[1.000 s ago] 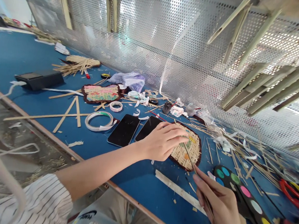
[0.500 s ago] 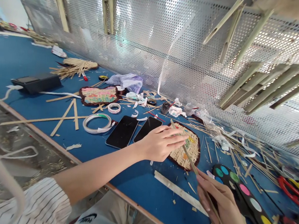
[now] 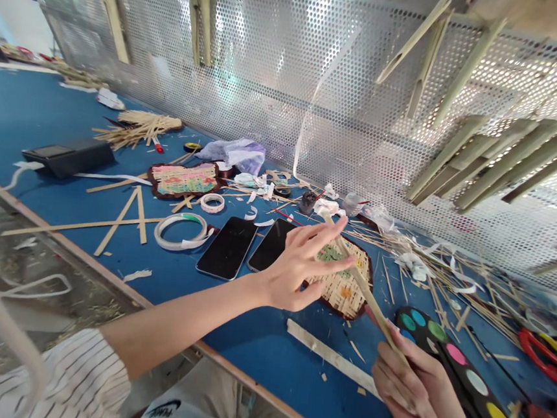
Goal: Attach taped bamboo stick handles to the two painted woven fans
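Observation:
My right hand (image 3: 414, 377) is closed around a long, thin bamboo strip (image 3: 372, 303), which slants from the lower right up toward the middle of the bench. Near the strip's far end, my left hand (image 3: 297, 269) reaches in with its fingers stretched and spread. The strip crosses at its index and middle fingers; whether they touch it I cannot tell. Below the fingers lies a woven bamboo panel (image 3: 346, 293) with a dark brown border and painted patches, partly covered by the hand. Two black phones, one phone (image 3: 228, 247) and another phone (image 3: 271, 244), lie left of it.
A paint palette (image 3: 475, 382) and red-handled scissors (image 3: 543, 362) lie at the right. A flat strip (image 3: 328, 356) rests near the front edge. Left are a tape roll (image 3: 181, 232), another woven panel (image 3: 183, 180) and a dark box (image 3: 68, 155). A perforated metal screen (image 3: 271, 72) stands behind.
My left hand's fingers have lifted and spread wider apart over the strip. My right hand has turned, its palm side showing more, and the strip has rotated with it.

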### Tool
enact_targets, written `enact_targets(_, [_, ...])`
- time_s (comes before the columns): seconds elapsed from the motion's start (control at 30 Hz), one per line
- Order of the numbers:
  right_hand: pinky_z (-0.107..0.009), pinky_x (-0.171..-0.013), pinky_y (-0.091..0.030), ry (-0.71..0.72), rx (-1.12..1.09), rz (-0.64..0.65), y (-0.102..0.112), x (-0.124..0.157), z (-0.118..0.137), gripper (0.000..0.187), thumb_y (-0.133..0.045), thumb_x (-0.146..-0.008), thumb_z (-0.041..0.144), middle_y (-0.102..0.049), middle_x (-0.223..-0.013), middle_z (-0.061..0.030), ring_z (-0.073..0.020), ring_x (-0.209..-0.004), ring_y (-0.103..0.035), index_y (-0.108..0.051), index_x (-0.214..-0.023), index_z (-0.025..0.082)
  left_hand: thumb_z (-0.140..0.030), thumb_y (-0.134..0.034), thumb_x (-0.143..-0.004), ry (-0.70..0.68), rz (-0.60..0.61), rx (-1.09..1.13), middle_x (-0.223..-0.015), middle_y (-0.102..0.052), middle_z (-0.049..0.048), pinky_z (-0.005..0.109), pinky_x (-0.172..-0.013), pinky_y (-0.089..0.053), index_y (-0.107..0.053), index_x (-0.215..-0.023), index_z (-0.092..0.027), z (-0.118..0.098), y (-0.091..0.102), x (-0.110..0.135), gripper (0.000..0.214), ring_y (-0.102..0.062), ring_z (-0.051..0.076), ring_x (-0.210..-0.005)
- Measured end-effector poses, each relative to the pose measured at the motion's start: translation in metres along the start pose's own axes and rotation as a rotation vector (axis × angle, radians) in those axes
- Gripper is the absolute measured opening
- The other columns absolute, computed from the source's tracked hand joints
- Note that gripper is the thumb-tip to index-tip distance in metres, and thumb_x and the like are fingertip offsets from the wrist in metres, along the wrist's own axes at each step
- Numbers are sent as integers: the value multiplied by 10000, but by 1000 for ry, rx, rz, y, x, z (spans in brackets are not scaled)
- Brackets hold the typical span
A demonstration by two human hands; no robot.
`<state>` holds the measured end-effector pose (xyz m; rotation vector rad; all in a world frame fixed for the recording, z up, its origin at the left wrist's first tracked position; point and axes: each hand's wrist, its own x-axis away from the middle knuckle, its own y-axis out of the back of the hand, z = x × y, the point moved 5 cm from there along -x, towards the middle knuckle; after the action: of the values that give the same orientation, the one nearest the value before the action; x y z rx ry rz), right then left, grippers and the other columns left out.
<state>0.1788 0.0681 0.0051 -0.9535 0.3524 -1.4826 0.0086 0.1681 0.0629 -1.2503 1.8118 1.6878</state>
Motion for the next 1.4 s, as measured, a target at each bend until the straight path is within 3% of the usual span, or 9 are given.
enact_targets(0.23, [-124, -300, -203, -30, 84, -2, -2, -1, -4, 62, -690, -782, 233, -310, -388, 110, 3, -317, -40, -645, -788, 190, -294, -388, -899, 316, -138, 341, -1536, -259, -81, 558, -1061, -276, -725, -1000, -324, 14, 15, -2, 353, -268, 304, -1365])
enact_targets(0.37, [-129, -303, -219, -16, 98, -22, 0, -2, -1, 65, -678, -793, 239, -330, -398, 105, 7, -287, -117, -650, -813, 184, -250, -382, -900, 495, -475, 503, -1428, -426, -21, 514, -1055, -342, -724, -930, -281, 44, 24, 2, 345, -378, 264, -1305])
enact_targets(0.43, [-130, -299, -223, -2, 110, -29, 0, -3, 0, 80, -669, -804, 246, -332, -391, 103, 3, -271, -173, -652, -845, 180, -267, -425, -900, 630, -567, 551, -1315, -513, 22, 486, -1018, -394, -711, -849, -249, 55, 22, 6, 292, -426, 256, -1268])
enact_targets(0.53, [-131, -287, -215, 14, 121, -40, 0, -3, -1, 153, -653, -819, 247, -344, -374, 102, -10, -260, -222, -649, -949, 168, -338, -586, -848, 684, -390, 513, -1258, -528, 46, 495, -1030, -373, -702, -824, -235, 50, 9, 3, 157, -458, 260, -1225])
enact_targets(0.67, [-131, -285, -216, 14, 110, 0, -4, -4, -5, 157, -672, -805, 248, -364, -371, 104, -5, -255, -182, -650, -938, 168, -388, -659, -798, 683, -153, 476, -1252, -521, 75, 536, -1033, -347, -709, -826, -227, 39, -9, 4, 171, -446, 282, -1224])
enact_targets(0.9, [-121, -307, -242, -75, 83, 51, -12, -2, -9, 201, -700, -771, 212, -353, -372, 105, -5, -294, -117, -676, -956, 140, -441, -673, -766, 658, -139, 510, -1186, -568, 84, 494, -975, -419, -703, -788, -212, 42, -13, 4, 232, -504, 271, -1159])
enact_targets(1.03, [-105, -274, -186, -106, 43, 119, -8, -4, -12, 182, -700, -769, 248, -212, -355, 136, 6, -270, -41, -703, -919, 146, -497, -660, -764, 694, -67, 868, -1142, -636, 94, 417, -863, -498, -719, -929, -225, 40, -21, 3, 323, -560, 278, -1124])
enact_targets(1.13, [-99, -281, -191, -121, 39, 136, -10, -4, -14, 149, -702, -768, 252, -205, -368, 129, 5, -283, -43, -721, -884, 161, -515, -715, -704, 734, -69, 1106, -1125, -670, 97, 408, -855, -503, -720, -996, -239, 39, -26, 5, 402, -526, 310, -1196])
enact_targets(1.4, [-110, -298, -193, -109, 40, 117, -15, 0, -14, 117, -665, -802, 208, -178, -391, 119, -16, -329, -39, -732, -884, 157, -526, -734, -679, 704, -64, 1163, -1279, -600, 80, 430, -919, -489, -723, -1001, -265, 41, -27, 5, 414, -478, 313, -1262])
